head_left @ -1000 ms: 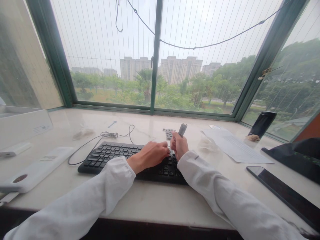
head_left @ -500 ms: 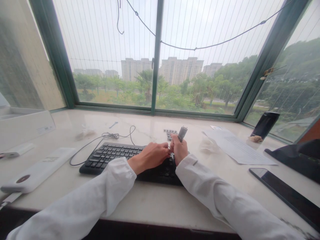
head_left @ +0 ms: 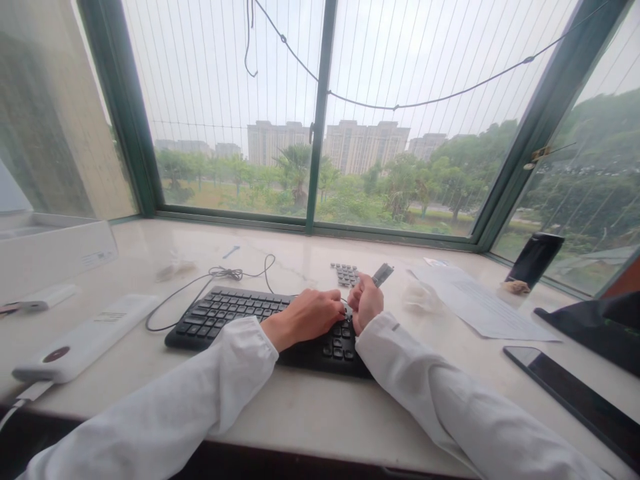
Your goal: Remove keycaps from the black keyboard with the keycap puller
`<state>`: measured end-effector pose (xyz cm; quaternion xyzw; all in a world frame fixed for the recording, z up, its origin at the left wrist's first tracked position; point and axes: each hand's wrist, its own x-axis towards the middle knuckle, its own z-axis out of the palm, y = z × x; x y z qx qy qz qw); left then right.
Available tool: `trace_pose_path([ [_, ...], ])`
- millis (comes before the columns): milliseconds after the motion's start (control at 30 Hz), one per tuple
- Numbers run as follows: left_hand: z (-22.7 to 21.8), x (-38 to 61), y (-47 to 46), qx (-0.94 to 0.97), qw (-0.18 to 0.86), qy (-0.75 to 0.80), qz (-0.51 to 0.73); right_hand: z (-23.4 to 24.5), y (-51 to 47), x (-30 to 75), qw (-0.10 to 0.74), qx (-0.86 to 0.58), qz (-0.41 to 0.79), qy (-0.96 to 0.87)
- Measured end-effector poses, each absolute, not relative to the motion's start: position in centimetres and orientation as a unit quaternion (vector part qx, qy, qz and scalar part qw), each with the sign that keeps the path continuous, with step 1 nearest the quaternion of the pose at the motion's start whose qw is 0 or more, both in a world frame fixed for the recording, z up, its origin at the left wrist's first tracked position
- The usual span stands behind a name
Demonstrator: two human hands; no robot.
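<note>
A black keyboard lies on the white counter. At its right end, several key positions show bare sockets without caps. My right hand is closed around a small dark grey tool, whose handle end sticks out above the fist; its lower end is hidden by my fingers near the keys. My left hand reaches over the keyboard, its fingers pinched together just beside my right hand. Whatever they hold is hidden. Behind the hands, several loose dark keycaps lie in rows.
The keyboard cable is coiled behind it. A white power bank and an open white box stand at left. On the right are a paper sheet, a dark phone and a leaning black object. A window rises behind.
The tool in my right hand has tipped over to the right, and that hand has turned slightly. My left fingers stay close to it. The whole view has shifted a little.
</note>
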<state>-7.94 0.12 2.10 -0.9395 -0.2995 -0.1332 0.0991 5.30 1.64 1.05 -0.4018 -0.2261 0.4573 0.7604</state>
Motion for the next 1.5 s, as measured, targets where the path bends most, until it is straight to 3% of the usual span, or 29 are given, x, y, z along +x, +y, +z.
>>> trace_pose_path([
  [333,0.7,-8.8,2.9,-0.915,-0.13,-0.286,-0.252,0.8,0.9,4.6,0.709,-0.359,0.488,-0.362],
  [467,0.7,-8.8,2.9,-0.907,-0.154,-0.283,-0.269,0.5,1.2,4.6,0.687,-0.356,0.481,-0.411],
  [733,0.5,-8.7,3.0,-0.892,-0.2,-0.304,-0.268,1.1,1.9,5.2,0.707,-0.365,0.513,-0.322],
  [933,0.5,-8.7,3.1,-0.891,-0.206,-0.3,-0.27,0.9,2.1,5.3,0.709,-0.364,0.514,-0.318],
  [1133,0.2,-8.7,3.4,-0.894,-0.214,-0.274,-0.282,-0.4,1.0,4.9,0.638,-0.358,0.386,-0.561],
  [1500,0.0,-8.3,3.8,-0.903,-0.128,-0.312,-0.267,-0.5,0.3,5.2,0.569,-0.369,0.237,-0.696],
])
